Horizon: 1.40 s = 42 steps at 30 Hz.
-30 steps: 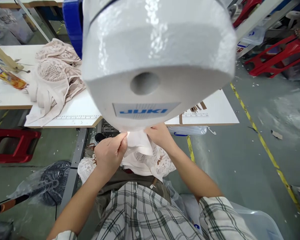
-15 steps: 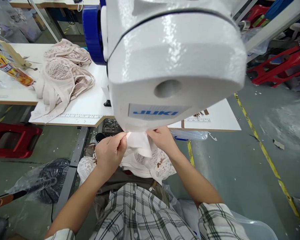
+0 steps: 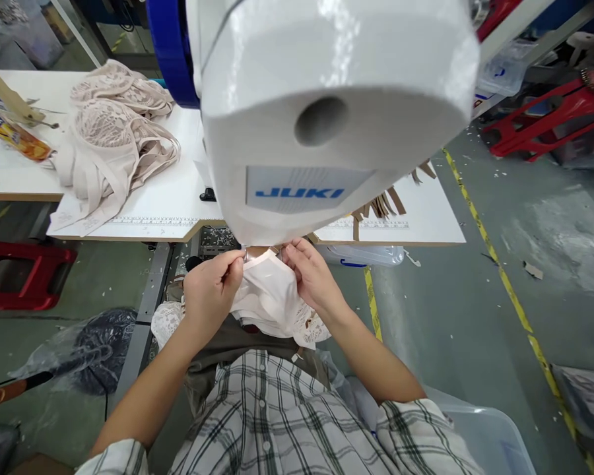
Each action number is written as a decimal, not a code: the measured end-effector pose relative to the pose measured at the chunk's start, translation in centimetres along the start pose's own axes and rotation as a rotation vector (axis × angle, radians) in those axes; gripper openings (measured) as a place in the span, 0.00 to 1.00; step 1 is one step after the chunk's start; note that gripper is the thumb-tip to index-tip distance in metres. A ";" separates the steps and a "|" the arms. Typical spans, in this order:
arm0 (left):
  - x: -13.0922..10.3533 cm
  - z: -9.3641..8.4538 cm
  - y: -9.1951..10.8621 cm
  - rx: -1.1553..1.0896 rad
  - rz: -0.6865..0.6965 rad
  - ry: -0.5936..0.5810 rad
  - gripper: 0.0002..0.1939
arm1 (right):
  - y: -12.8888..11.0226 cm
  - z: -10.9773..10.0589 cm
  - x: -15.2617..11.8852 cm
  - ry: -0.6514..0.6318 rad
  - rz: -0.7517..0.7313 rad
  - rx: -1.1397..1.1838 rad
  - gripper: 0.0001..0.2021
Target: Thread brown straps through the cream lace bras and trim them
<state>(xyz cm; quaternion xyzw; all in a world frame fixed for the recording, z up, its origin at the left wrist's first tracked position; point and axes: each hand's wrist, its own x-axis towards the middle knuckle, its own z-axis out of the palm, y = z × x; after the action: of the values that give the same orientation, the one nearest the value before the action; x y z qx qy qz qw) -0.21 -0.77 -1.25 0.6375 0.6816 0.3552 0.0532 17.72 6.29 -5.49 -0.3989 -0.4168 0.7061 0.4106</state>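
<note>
In the head view, a white JUKI sewing machine head [image 3: 297, 152] looms over my hands and hides its needle area. Below it, my left hand [image 3: 212, 287] pinches the left side of a pale lace bra [image 3: 264, 290] between thumb and fingers. My right hand [image 3: 319, 280] grips the same bra's upper edge on the right, fingers curled. The pale cloth is stretched between both hands, and its lace parts hang down over my lap. A small brownish bit shows at the edge under the machine, too hidden to name.
Left on the white table [image 3: 173, 211] lies a pile of beige lace bras [image 3: 113, 138], near a yellow-orange snack packet [image 3: 14, 132]. Brown strips [image 3: 383, 204] lie right of the machine. Red stools [image 3: 27, 274] stand at the left and far right. A clear bin [image 3: 480, 429] is beside me.
My right hand has shifted its hold and now has its fingers curled on the edge. The bra is turned so that a smooth cup faces up. My view has tilted slightly, showing more brown strips.
</note>
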 end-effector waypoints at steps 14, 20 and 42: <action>-2.7 -1.4 0.9 -0.007 0.279 -0.179 0.19 | 1.9 -1.0 -5.7 -0.084 -0.101 -0.094 0.13; -4.2 -0.4 0.9 0.145 0.601 -0.301 0.09 | 2.4 -2.2 -9.2 -0.320 -0.512 -0.555 0.08; -10.1 -3.8 -2.9 -0.911 -0.985 -0.597 0.22 | 11.1 -18.2 -11.5 0.169 0.051 -0.933 0.32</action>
<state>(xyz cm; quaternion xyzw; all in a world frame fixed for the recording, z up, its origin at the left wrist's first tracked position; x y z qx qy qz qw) -2.85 -11.32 -3.86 0.2416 0.6304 0.3493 0.6498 35.39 -2.93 -19.23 -0.6068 -0.6448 0.4183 0.2024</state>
